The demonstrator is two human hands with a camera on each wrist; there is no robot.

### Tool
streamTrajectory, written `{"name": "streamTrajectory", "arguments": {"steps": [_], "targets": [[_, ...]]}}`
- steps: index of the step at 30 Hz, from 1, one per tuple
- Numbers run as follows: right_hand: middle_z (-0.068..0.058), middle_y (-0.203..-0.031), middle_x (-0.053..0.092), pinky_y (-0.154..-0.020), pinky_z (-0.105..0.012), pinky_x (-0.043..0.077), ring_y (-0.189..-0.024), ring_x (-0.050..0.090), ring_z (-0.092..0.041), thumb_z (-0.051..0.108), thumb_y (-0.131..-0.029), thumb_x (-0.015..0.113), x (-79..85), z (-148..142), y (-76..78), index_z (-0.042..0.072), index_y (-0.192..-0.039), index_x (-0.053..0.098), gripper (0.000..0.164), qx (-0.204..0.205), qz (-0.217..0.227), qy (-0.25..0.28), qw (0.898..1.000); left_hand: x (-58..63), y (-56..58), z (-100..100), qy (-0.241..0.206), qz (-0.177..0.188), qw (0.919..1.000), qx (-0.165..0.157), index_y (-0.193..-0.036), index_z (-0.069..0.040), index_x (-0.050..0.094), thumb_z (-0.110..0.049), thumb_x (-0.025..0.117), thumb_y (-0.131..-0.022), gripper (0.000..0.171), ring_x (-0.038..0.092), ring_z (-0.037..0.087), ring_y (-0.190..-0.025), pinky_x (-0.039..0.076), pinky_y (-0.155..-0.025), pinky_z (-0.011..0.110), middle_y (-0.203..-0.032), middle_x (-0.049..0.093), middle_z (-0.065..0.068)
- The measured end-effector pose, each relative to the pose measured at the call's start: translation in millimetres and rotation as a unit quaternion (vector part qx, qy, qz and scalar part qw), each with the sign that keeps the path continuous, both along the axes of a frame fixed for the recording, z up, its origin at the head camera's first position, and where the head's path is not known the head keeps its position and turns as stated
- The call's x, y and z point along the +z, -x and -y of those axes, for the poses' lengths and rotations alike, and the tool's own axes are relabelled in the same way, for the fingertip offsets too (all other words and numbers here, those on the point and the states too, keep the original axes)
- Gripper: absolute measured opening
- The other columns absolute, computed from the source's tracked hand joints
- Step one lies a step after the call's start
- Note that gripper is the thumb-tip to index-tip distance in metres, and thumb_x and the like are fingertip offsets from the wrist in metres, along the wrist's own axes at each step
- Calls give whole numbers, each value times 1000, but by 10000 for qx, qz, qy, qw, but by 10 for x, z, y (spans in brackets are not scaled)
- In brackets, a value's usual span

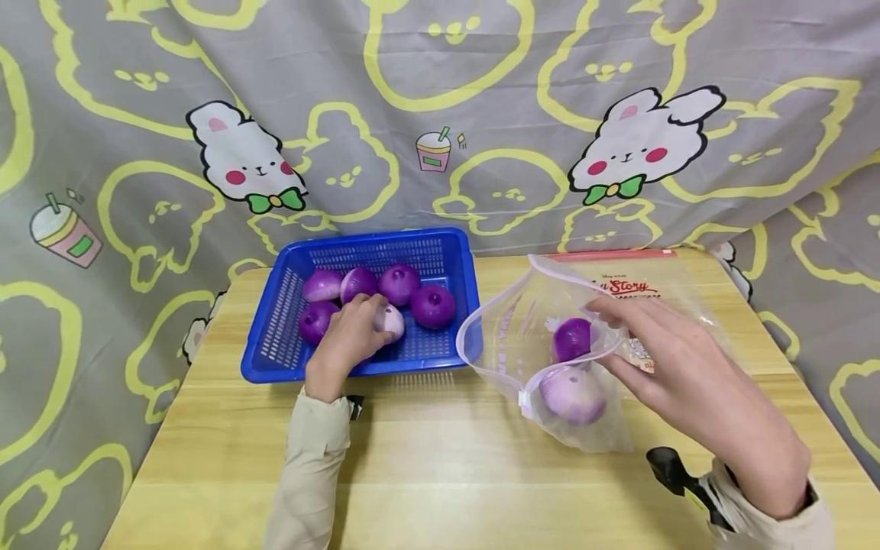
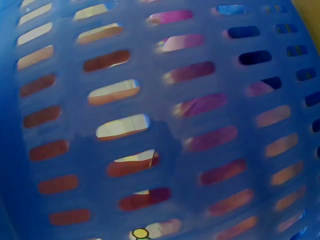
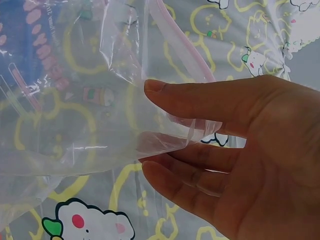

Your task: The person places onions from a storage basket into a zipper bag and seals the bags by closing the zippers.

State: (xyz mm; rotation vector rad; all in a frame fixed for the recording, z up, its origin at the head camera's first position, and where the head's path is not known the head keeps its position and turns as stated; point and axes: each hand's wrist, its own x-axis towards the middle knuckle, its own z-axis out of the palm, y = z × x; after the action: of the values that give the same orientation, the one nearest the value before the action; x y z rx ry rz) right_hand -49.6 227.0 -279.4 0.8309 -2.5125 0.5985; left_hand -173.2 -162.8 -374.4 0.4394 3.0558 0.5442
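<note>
My left hand reaches into a blue plastic basket, fingers curled over a pale-sided red onion. Several other purple onions lie around it. Slotted basket wall fills the left wrist view and mostly hides that hand. On the right, my right hand pinches the edge of a clear zip bag between thumb and fingers. The bag's mouth gapes toward the basket. Inside it are two onions, a dark purple one above a paler one.
A flat printed bag with a red zip strip lies on the wooden table behind the held bag. Patterned grey cloth hangs along the table's back edge. A black strap piece sits by the right wrist.
</note>
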Motion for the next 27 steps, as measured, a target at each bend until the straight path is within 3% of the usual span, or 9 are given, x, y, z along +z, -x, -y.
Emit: {"name": "streamTrajectory", "arguments": {"steps": [7, 15, 27], "targets": [[-6, -119, 67, -92, -31, 43, -105, 62, -23, 15, -85, 73, 9, 2, 3, 6, -131, 59, 49, 6, -1, -14, 10000, 0, -10, 1, 121, -346, 9993, 8, -117, -1, 65, -15, 84, -77, 47, 62, 38, -102, 50, -79, 61, -113, 64, 23], [-7, -117, 67, -84, -37, 46, -98, 64, -22, 7, -78, 77, 5, 2, -22, 8, -133, 58, 58, -80, 73, -101, 9999, 35, -21, -14, 130, -602, 9981, -27, -115, -1, 66, -18, 85, -77, 45, 63, 39, -99, 51, -78, 60, -112, 65, 24], [-4, -117, 67, -82, -33, 47, -93, 65, -20, 7, -77, 79, 11, 8, -30, 9, -133, 59, 60, -112, 20, -99, 9999, 263, -122, -21, -231, -900, 9956, -81, -119, 2, 65, -18, 86, -77, 51, 62, 40, -100, 53, -85, 56, -117, 62, 23]]}}
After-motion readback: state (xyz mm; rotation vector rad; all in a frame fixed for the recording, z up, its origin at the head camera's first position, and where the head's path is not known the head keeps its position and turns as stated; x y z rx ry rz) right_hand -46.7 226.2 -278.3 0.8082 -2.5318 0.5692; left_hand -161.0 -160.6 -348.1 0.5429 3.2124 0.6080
